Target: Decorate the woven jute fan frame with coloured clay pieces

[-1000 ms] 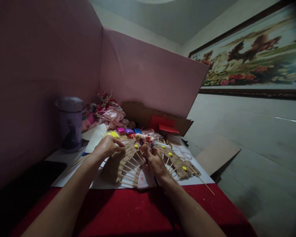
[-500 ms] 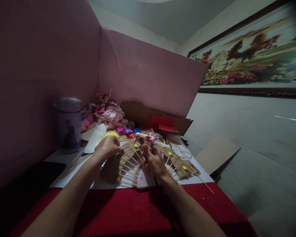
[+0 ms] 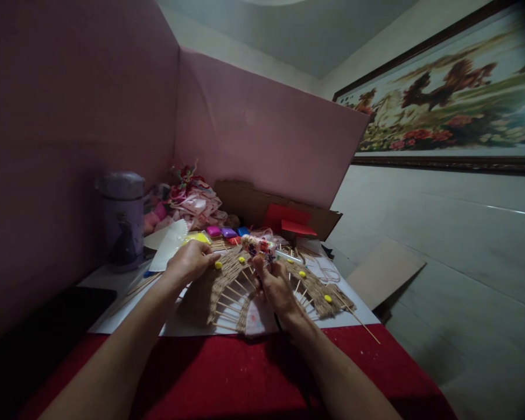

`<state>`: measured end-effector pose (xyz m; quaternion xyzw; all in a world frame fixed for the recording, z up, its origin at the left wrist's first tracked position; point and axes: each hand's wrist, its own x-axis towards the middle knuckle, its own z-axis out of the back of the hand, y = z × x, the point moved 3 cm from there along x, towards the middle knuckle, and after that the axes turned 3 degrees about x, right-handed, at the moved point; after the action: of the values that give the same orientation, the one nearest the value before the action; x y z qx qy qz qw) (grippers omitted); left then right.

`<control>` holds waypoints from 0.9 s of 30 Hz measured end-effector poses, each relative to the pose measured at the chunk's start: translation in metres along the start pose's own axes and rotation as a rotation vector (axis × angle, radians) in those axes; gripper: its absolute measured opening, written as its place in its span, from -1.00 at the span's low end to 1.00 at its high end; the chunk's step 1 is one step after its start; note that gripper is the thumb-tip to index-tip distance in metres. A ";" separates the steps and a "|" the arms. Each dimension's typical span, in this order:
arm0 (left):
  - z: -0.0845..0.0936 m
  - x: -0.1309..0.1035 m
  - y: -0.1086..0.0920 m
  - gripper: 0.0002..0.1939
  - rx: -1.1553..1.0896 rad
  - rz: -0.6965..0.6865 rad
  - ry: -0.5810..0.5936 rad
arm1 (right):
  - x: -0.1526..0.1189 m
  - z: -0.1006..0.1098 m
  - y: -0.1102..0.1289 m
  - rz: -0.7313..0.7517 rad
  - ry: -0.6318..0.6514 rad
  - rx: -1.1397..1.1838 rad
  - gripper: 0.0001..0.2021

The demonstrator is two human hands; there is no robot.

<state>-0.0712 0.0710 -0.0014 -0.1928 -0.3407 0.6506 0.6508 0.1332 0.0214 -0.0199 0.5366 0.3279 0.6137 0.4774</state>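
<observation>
A home craft corner is suggested — a framed picture point(image 3: 446, 96) is hung, and bright packets point(image 3: 228, 232) are laid on a table point(image 3: 240, 376).

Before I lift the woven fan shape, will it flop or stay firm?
The woven fan shape will probably stay fairly stiff, since thin sticks radiate from it. Its coarse weave looks unlikely to slip. The yellow dots sit on top and might drop off if tilted; I can't tell if they're fixed.

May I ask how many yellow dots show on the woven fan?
5: one yellow dot by the left hand, another right of it, three on the right half of the woven fan; more may be hidden.
</observation>
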 end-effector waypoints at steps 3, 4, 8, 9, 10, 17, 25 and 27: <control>0.003 -0.005 -0.007 -0.77 0.095 0.027 -0.020 | -0.001 0.000 0.001 -0.004 -0.024 -0.014 -0.47; 0.003 -0.007 -0.009 -0.78 0.127 0.038 -0.020 | -0.001 0.000 0.002 -0.001 -0.024 -0.017 -0.46; 0.006 -0.013 -0.014 -0.77 0.253 0.054 -0.039 | -0.001 -0.001 0.005 0.033 0.004 -0.025 -0.47; 0.006 -0.013 -0.014 -0.77 0.280 0.051 -0.047 | -0.001 -0.001 0.006 0.038 0.010 -0.019 -0.47; 0.006 -0.013 -0.014 -0.76 0.302 0.047 -0.048 | -0.001 -0.001 0.007 0.041 0.010 -0.012 -0.47; 0.006 -0.013 -0.014 -0.69 0.299 0.040 -0.016 | -0.001 0.000 0.007 0.060 0.018 -0.042 -0.44; 0.004 -0.016 -0.017 -0.72 0.336 0.028 0.034 | -0.002 0.001 0.009 0.086 -0.006 -0.051 -0.43; 0.003 -0.016 -0.017 -0.72 0.341 0.034 0.024 | -0.001 0.001 0.008 0.092 -0.009 -0.050 -0.44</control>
<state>-0.0600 0.0531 0.0095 -0.0932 -0.2143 0.7074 0.6671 0.1326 0.0174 -0.0124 0.5416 0.2853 0.6406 0.4635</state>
